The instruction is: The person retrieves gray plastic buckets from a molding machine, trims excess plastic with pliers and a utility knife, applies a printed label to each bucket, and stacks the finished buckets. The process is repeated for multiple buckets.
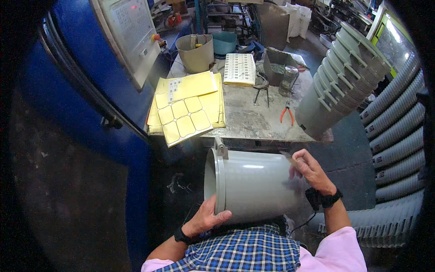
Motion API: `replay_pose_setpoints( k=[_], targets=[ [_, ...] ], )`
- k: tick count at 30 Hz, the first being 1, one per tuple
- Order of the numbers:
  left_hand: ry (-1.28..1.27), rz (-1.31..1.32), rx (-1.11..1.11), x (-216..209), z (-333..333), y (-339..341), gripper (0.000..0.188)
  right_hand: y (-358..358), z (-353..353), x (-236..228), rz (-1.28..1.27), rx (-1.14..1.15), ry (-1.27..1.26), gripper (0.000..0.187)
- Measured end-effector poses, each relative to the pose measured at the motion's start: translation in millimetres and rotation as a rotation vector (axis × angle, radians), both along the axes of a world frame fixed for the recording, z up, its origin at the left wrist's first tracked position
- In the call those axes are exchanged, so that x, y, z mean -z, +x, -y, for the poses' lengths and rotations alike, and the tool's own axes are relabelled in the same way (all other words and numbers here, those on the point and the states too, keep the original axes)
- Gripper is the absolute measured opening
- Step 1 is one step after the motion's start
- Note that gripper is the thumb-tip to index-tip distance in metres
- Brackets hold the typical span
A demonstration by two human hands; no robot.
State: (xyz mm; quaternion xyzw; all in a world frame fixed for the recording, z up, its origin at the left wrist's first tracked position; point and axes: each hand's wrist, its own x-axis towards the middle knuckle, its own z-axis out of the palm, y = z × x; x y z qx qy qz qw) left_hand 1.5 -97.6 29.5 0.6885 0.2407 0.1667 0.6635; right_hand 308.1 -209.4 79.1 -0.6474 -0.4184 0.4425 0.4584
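Left hand [207,219]: half-curled, gripping grey bucket [258,183] rim
Right hand [309,169]: pinching thin object [285,154], kind unclear
Label sheets [183,118]: yellow
Printed card [240,69]: marks too small to read

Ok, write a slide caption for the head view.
A grey bucket lies on its side, left grip at its rim, near a worktable with yellow sheets and orange-handled pliers.

Right in front of the apron [244,249], a bucket [258,183], mouth to the left: left hand [206,218] at that rim, right hand [310,169] over by the other end. Just beyond, the table [242,113]: sheets [186,117] on the left, a tub [195,56] behind them, across to pliers [287,114] on the right, a jar [288,82] behind, and at the right edge, a bucket stack [334,93]. More stacks [394,136] farther right; cabinet [97,77] far left.
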Motion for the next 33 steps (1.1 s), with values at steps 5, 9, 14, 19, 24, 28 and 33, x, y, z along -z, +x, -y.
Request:
replay_pose_setpoints(
  k=[5, 9, 14, 19, 24, 28, 33],
  targets=[
    [-0.012, -0.065, 0.125, -12, 0, 4, 0.048, -7, 6, -17, 0.009, -0.062, 0.083, 0.029],
    [-0.019, -0.065, 0.102, -16, 6, 9, 0.042, -15, -2, -24, 0.179, -0.058, 0.203, 0.027],
    [0.021, -0.09, 0.058, -9, 19, 20, 0.038, -34, -14, -20, 0.448, -0.108, 0.386, 0.026],
    [0.072, -0.056, 0.15, -8, 21, 22, 0.028, -43, -18, -18, 0.481, -0.155, 0.421, 0.027],
    [0.103, -0.084, 0.143, -9, 25, 18, 0.024, -42, -18, -13, 0.478, -0.187, 0.431, 0.025],
    [0.146, -0.055, 0.151, -4, 26, 17, 0.024, -40, -18, -8, 0.547, -0.193, 0.5, 0.023],
    [0.273, 0.003, 0.235, -7, 33, 16, 0.02, -11, -48, -3, 0.686, 0.072, 0.376, 0.019]
  ],
)
